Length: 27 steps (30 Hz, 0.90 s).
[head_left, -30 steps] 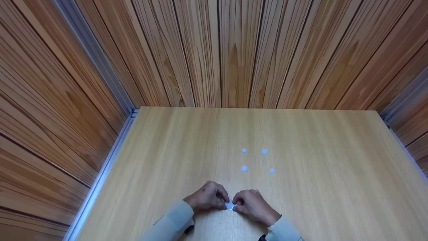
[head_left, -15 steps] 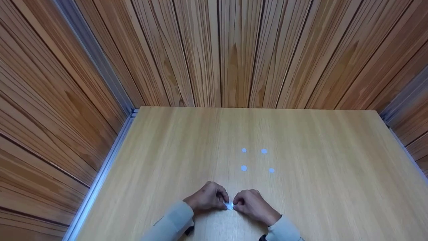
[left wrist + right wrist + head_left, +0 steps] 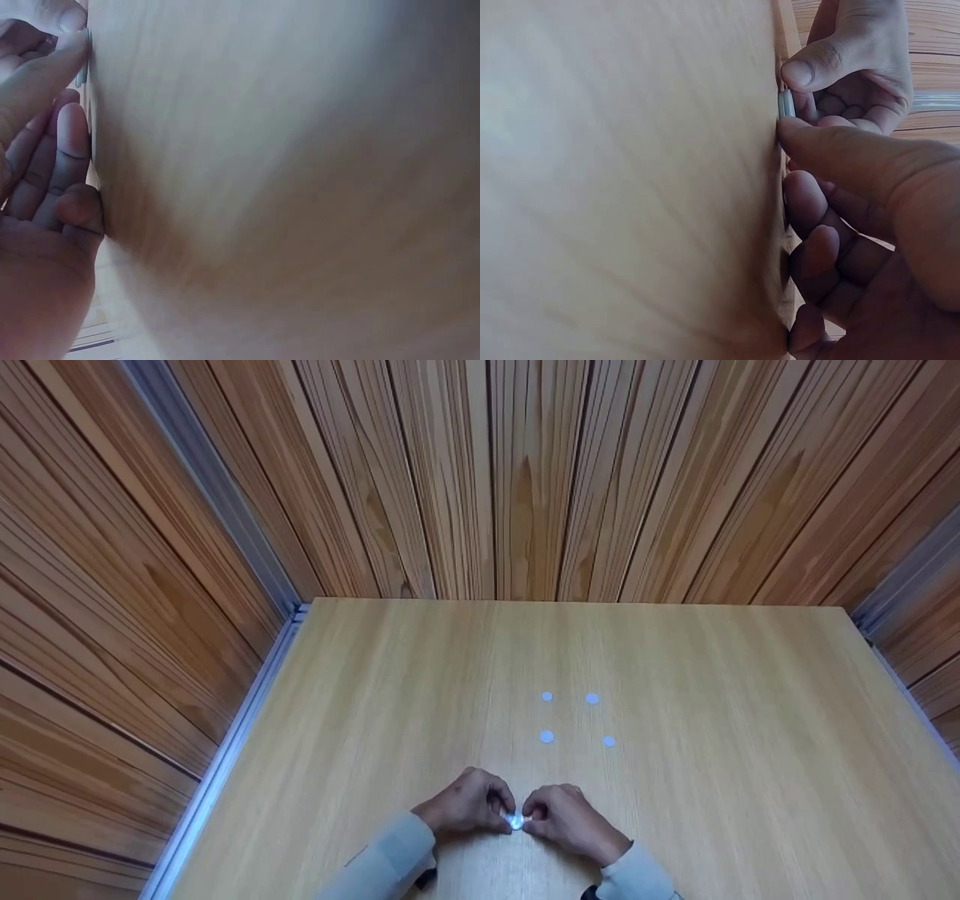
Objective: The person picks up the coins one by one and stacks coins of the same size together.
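Between the fingertips of both hands, low in the middle of the head view, lies a small stack of shiny silvery coins (image 3: 516, 821). My left hand (image 3: 471, 802) pinches its left edge with thumb and forefinger, while my right hand (image 3: 568, 819) pinches the right edge. Edge-on in the right wrist view, the coin stack (image 3: 786, 103) shows at least two thin layers just at the tabletop. The other fingers of the right hand (image 3: 862, 225) are curled, with tips at the table surface. Fingers hide part of the coins in every view.
Several pale round discs, apparently coins, lie apart beyond the hands: one disc (image 3: 547, 736) nearest, another disc (image 3: 609, 741) to its right, more behind. The light wooden table (image 3: 375, 697) is bounded by plank walls (image 3: 525, 480) and a metal rail (image 3: 225, 757) at left.
Both hands stay in nearly the same place. The coin surface between them looks brighter and shinier than one second ago, and its visible outline has shifted slightly.
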{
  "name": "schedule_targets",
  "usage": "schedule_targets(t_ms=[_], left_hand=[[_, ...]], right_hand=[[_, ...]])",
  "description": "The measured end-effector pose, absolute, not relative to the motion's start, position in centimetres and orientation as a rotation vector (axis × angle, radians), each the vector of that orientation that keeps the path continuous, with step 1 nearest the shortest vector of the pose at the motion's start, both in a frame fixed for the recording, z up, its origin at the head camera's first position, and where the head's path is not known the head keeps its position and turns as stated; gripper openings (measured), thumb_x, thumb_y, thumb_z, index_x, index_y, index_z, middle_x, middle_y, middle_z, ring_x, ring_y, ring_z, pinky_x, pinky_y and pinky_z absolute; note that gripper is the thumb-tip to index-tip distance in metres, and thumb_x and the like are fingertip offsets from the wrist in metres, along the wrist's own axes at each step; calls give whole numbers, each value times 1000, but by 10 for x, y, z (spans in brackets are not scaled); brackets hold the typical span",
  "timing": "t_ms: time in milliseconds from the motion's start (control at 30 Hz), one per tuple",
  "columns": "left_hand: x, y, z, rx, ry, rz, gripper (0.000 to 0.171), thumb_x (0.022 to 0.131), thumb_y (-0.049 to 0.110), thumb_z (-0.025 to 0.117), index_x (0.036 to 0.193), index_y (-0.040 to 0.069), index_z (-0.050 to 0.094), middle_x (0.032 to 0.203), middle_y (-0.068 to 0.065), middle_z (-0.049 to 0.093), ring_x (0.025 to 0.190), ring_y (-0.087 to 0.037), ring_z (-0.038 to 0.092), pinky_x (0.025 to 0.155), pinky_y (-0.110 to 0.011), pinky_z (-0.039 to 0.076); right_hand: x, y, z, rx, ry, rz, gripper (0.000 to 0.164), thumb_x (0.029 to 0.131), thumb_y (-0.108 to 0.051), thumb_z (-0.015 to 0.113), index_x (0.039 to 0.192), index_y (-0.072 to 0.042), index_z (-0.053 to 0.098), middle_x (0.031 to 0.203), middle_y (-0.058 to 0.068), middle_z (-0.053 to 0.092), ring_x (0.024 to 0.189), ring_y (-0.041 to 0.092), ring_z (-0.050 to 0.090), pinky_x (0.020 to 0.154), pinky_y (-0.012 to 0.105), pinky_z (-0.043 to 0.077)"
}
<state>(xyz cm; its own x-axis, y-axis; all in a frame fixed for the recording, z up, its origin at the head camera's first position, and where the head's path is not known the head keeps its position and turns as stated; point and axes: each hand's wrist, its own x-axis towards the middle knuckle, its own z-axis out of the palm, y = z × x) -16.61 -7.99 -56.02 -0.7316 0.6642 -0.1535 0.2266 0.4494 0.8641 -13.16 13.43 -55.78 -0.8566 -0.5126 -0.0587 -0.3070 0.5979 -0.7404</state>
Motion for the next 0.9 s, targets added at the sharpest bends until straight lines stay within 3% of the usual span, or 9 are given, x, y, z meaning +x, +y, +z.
schedule_targets(t_ms=[900], left_hand=[[-165, -78, -560, 701, 2263, 1155, 15, 77, 5, 85, 87, 14, 78, 69, 10, 63, 62, -2, 52, 58, -16, 39]], right_hand=[[-132, 133, -557, -671, 2567, -1107, 5, 84, -10, 79, 86, -10, 74, 73, -14, 57, 66, 2, 49, 61, 23, 42]])
